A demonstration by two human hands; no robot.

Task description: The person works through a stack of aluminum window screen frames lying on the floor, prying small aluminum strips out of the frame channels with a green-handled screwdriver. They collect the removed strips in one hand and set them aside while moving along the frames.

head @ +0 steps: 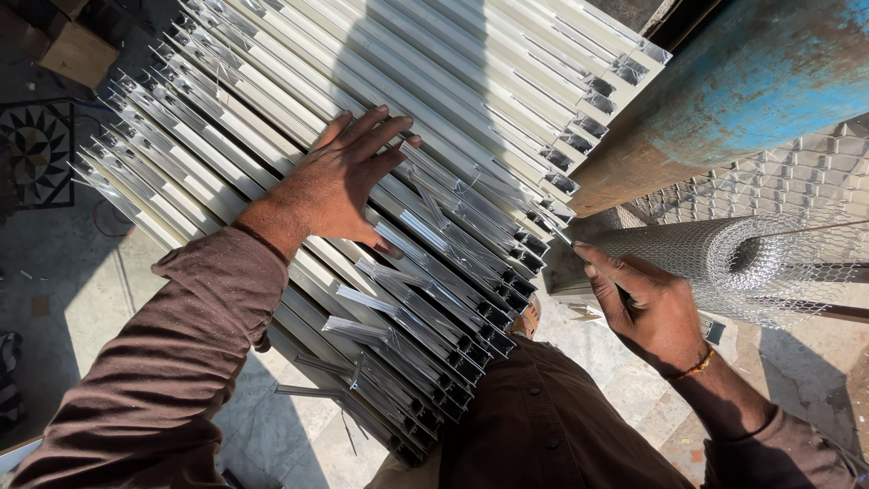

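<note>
We look down on a leaning stack of long cream-white aluminium frame profiles (380,118), their hollow cut ends stepped along the stack's lower right edge, close against our chest. Our left hand (348,177) lies flat and spread on the stack's upper face, near its middle, fingers fanned and pressing, gripping nothing. Our right hand (647,303) is off the stack's right edge, curled round the near end of a roll of silvery wire mesh (715,258); the thumb lies over the mesh, but how firmly it clasps we cannot tell. An orange-and-gold bangle (699,365) sits on that wrist.

We judge the profiles stiff and fairly light one by one, yet heavy and apt to slide as a bundle. Their painted faces look smooth and slippery, and the cut ends look sharp. A flat palm on the broad face, or a hold round a single bar's edges away from the ends, seems safest. The mesh should be springy, light and prickly at its cut end.

A rusty blue-painted metal drum (742,91) stands beyond the roll, at upper right. A brown cardboard box (80,52) sits at upper left on the patterned tile floor (36,145). We see no labels or signs.
</note>
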